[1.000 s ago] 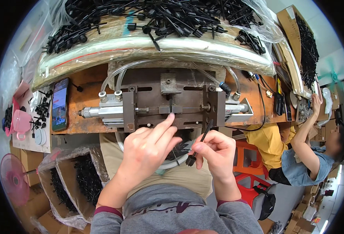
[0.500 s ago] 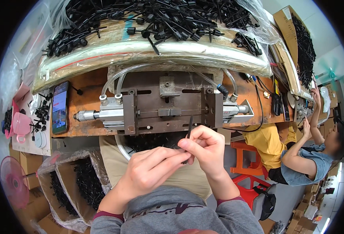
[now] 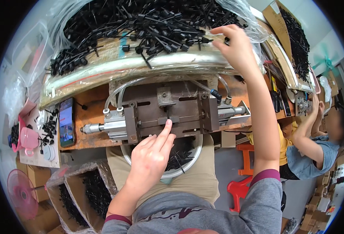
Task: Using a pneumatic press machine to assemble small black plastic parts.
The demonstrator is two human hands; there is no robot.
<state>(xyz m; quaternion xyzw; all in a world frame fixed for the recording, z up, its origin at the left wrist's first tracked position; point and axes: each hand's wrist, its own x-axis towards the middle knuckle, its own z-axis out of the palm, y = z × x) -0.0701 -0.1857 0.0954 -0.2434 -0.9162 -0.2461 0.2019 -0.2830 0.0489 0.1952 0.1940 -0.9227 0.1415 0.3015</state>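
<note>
My left hand (image 3: pixel 150 158) reaches over the front of the brown metal fixture (image 3: pixel 144 93). Its index finger is stretched out, and the tip touches the small grey metal block (image 3: pixel 174 119) at the middle. A thin black stemmed part (image 3: pixel 167 110) lies there, between that fingertip and the steel bracket (image 3: pixel 164 96) behind; its near end is hidden under the finger. My right hand (image 3: pixel 234 46) is up at the right end of the heap of black plastic parts (image 3: pixel 148 29). Thumb and index finger are apart there, with black pieces close by.
Pneumatic cylinders (image 3: pixel 115 126) with clear hoses flank the fixture. A phone (image 3: pixel 66 123) lies at its left. A round tub of black parts (image 3: pixel 179 156) sits on my lap, boxes (image 3: pixel 76 191) beside. At right, a co-worker (image 3: pixel 314 150) works near red stools (image 3: pixel 240 191).
Both hands were together in front of the fixture, holding a thin black piece. The left has moved forward onto the block; the right has gone up to the heap. The tub shows more now.
</note>
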